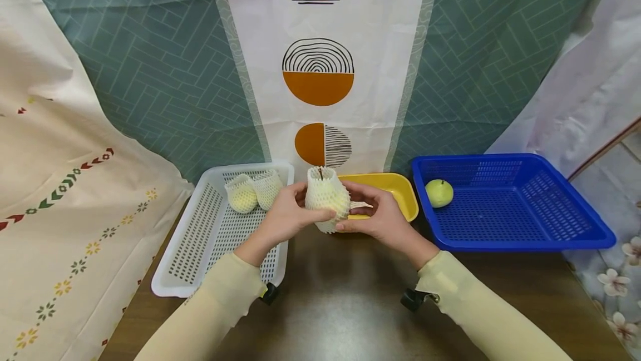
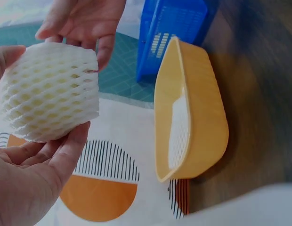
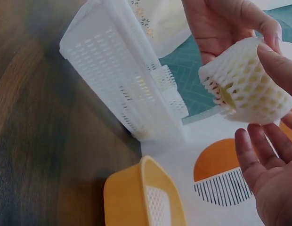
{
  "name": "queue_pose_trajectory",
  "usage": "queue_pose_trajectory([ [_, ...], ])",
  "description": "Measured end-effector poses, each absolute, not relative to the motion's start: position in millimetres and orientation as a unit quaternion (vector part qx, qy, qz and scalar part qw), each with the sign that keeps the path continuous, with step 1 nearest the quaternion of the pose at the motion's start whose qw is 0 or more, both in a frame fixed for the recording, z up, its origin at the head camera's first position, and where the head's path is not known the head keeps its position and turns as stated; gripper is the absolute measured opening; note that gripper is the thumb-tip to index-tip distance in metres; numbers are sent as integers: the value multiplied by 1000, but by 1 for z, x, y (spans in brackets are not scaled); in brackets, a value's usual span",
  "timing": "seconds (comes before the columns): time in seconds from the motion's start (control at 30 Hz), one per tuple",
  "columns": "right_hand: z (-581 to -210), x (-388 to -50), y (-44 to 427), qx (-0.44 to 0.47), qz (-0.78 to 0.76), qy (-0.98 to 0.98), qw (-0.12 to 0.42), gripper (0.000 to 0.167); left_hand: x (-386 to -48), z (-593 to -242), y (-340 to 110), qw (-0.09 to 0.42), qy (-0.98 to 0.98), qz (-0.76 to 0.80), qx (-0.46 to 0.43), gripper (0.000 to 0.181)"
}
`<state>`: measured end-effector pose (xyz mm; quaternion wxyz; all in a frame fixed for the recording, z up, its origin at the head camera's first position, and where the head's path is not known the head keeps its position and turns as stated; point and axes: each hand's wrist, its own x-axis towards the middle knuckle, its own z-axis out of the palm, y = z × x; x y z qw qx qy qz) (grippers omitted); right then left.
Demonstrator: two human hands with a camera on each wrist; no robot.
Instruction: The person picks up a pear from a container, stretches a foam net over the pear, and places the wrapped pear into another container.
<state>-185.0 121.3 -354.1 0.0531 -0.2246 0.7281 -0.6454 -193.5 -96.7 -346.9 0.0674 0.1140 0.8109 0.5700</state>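
Head view: your left hand (image 1: pixel 286 215) and right hand (image 1: pixel 384 215) hold the fruit (image 1: pixel 328 195); unwrapping seems the step — next likely calls for easing its net (image 2: pixel 89 96) off.

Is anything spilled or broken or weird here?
No, nothing stands out as odd. The left hand and right hand hold a net-wrapped fruit, the bare fruit sits inside the blue basket, and I see no spill or damage.

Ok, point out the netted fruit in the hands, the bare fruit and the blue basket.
Netted fruit (image 1: pixel 328 195), head view: middle of its foam net.
Bare fruit (image 1: pixel 439 194), head view: middle of its skin.
Blue basket (image 1: pixel 521 246), head view: its near rim.
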Motion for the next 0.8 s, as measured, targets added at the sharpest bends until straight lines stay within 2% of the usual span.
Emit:
queue_pose_trajectory([
  [0.13, -356, -185, 117, -218, -653, 724, 51, 67, -195, -344, -110, 56, 821, 557, 107, 65],
  [0.33, -364, -184, 105, -147, -646, 749, 27, 45, -199, -339, -128, 18, 839, 535, 95, 68],
  [0.43, -378, -188, 95, -136, -632, 763, 17, 42, -202, -336, -136, 6, 843, 530, 90, 68],
  [0.8, -415, -193, 52, -172, -585, 785, 110, 47, -215, -343, -167, -36, 847, 529, 47, 72],
])
